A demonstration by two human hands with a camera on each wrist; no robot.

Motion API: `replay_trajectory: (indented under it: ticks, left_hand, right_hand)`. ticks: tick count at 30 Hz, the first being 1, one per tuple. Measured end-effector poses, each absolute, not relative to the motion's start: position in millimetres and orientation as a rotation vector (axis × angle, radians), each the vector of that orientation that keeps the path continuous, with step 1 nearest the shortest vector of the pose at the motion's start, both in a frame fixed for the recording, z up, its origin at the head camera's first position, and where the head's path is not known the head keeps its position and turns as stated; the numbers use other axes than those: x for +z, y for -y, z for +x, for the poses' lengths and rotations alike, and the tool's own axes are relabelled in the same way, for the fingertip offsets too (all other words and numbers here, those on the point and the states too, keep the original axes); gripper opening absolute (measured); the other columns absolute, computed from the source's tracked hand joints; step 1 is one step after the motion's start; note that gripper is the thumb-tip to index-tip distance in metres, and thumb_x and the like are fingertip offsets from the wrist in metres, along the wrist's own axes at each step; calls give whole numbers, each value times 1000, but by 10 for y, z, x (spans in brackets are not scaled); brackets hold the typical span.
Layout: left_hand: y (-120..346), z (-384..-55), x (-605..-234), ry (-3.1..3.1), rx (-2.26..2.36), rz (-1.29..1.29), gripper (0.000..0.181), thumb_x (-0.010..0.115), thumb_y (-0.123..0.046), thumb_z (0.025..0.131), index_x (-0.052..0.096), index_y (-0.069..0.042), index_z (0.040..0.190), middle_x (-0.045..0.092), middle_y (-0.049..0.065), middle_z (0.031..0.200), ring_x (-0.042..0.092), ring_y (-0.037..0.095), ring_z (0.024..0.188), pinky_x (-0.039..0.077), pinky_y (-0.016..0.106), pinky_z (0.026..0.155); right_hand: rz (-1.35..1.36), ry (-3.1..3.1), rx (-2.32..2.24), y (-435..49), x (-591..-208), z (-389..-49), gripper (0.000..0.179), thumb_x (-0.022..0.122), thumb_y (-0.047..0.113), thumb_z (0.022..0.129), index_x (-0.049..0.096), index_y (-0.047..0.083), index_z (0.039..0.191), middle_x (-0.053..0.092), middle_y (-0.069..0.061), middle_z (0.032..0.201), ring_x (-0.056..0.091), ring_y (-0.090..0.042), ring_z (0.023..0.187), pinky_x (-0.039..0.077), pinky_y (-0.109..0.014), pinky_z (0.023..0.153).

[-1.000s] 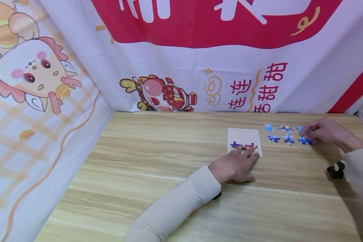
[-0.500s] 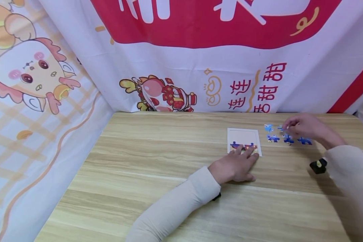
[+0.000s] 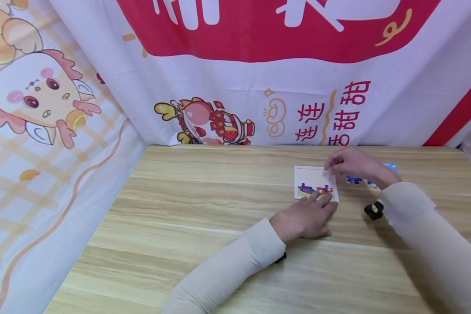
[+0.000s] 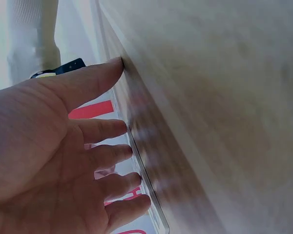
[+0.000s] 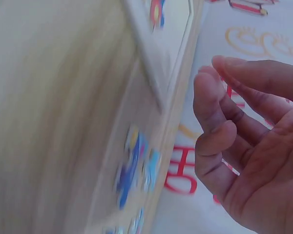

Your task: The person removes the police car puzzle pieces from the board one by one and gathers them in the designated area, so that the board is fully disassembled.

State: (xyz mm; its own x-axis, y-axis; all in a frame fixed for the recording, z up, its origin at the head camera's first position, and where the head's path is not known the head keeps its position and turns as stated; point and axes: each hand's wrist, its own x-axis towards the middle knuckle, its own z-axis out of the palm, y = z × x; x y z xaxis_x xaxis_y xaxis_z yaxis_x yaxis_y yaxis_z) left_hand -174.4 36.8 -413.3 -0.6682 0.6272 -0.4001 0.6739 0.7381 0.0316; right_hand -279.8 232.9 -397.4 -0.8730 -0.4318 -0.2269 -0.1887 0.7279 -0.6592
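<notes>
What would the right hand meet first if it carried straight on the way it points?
The right hand would probably meet the white puzzle tray, near its far right corner, though the hand's height is unclear.

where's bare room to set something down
The pale wooden table is bare between the orange-patterned white cloth and left beige sleeve, and between both sleeves. Crowded: the white square tray and blue jigsaw pieces, near left hand and right hand.
</notes>
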Motion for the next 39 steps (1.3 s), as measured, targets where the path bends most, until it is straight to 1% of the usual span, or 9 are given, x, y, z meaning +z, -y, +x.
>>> replay_trajectory:
  ticks: [5,11,13,17,20,24,33,39]
  left_hand:
    - [-362,-1743,-4127,-2560,-170,1018,76,55,-58,104,25,-31,168,16,-8,177,15,18,164,29,34,129]
    - [-359,-1736,-4121,-2586,-191,1049,75,58,-57,103,30,-28,166,21,-6,176,19,19,163,34,35,126]
    - [-355,-1737,-4120,-2585,-187,1050,75,59,-57,103,31,-27,166,22,-6,175,20,19,163,35,36,126]
    - [-352,-1742,-4118,-2577,-188,1046,76,58,-57,103,30,-27,167,21,-7,176,19,18,163,34,35,126]
    - [-354,-1749,-4117,-2569,-187,1036,76,57,-58,103,29,-28,167,20,-7,176,18,18,163,33,35,127]
    - [-353,-1756,-4115,-2558,-175,1026,77,57,-57,103,28,-28,167,19,-8,176,17,18,163,32,35,128]
    - [-353,-1757,-4120,-2552,-176,1027,77,57,-57,103,26,-28,168,18,-7,176,17,18,163,32,35,128]
    - [-353,-1760,-4126,-2542,-172,1026,77,57,-57,104,25,-28,168,16,-8,177,15,18,164,31,35,128]
  right_hand:
    - [-510,-2507,-957,-2119,-3997,-2804,18,63,11,101,75,2,112,76,-11,98,69,-21,80,53,-35,72]
    - [-527,-2408,-996,-1936,-4032,-2823,16,66,12,101,74,2,109,75,-10,89,67,-19,78,47,-27,62]
    - [-526,-2393,-990,-1887,-4043,-2826,15,66,13,101,74,3,109,75,-10,89,67,-19,78,47,-27,63]
    - [-528,-2378,-990,-1807,-4060,-2827,15,65,12,101,74,3,109,75,-11,94,68,-22,82,52,-32,73]
    - [-545,-2367,-995,-1765,-4069,-2829,16,65,12,102,74,2,110,75,-12,98,69,-22,83,54,-34,77]
    - [-557,-2356,-997,-1738,-4079,-2841,16,65,11,102,73,1,110,75,-12,100,68,-22,81,54,-34,75]
    - [-554,-2308,-988,-1726,-4063,-2846,20,62,6,101,74,-4,113,74,-14,97,65,-20,79,54,-31,70]
    - [-502,-2276,-989,-1734,-4066,-2852,24,59,6,102,73,-5,118,74,-13,101,65,-19,81,55,-30,73]
